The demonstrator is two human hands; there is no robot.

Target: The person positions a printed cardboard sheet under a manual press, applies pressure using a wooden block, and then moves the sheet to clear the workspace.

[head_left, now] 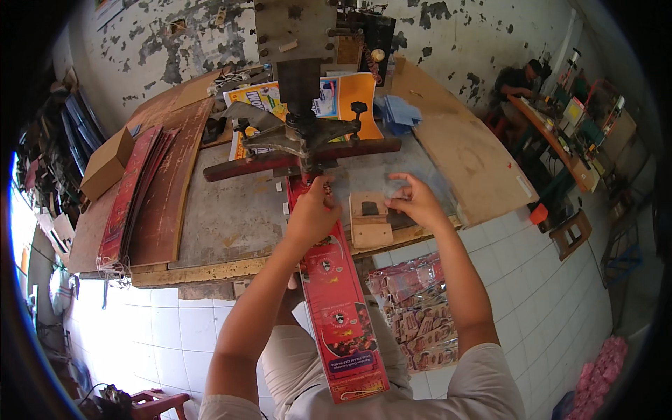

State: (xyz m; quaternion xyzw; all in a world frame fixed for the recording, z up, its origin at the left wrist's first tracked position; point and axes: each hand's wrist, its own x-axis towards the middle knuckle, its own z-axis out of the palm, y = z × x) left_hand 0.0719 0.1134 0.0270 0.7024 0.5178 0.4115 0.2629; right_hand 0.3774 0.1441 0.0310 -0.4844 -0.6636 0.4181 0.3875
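Observation:
A long red printed strip (336, 301) lies on the press table and hangs over its front edge toward my lap. My left hand (311, 215) is closed at the strip's far part, close under the press head (302, 140); its fingertips are partly hidden. To the right of it sits a pale wooden block (372, 232) with a dark patch on top. My right hand (418, 203) hovers just beside the block, fingers curled in toward the thumb. Hazy clear film (435, 171) shows behind that hand; whatever its fingertips pinch is too faint to make out.
On the left lie stacked red strips (133, 189) and a cardboard box (107, 164). Colourful printed sheets (357, 105) and blue pieces (400, 114) are behind the press. Printed sheets (420, 311) lie below the table edge. A person (516, 85) sits at a far-right bench (549, 133).

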